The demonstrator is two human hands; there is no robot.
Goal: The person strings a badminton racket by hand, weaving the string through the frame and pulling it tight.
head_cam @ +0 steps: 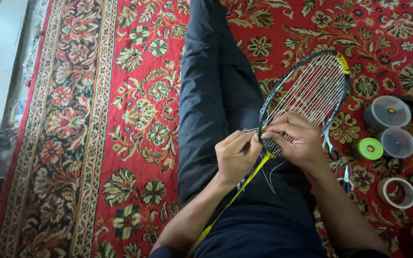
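Looking down from my head camera, I am sitting on a red patterned carpet (135, 110) with my leg in dark trousers (211, 95) stretched out toward twelve o'clock. I am holding a badminton racket (311, 91) across my lap, its black frame with a yellow patch pointing away toward one o'clock and its yellow shaft (242, 186) running back toward my body at seven o'clock. My left hand (235, 155) is curling closed around the throat of the racket, fingers pinching at the base of the strings. My right hand (295, 136) is lying over the lower strings at three o'clock from the left one, its fingers bent in and gripping a thin white string (269, 177), loose ends of which are trailing down over my lap. The two hands are touching each other at the frame. Off at three o'clock on the carpet, well apart from my hands, are sitting two clear round tubs (388, 112), a green reel (370, 149) just beside them, and a ring of tape (397, 192) nearer me. A pair of small scissors (330, 145) is lying just beside my right wrist.
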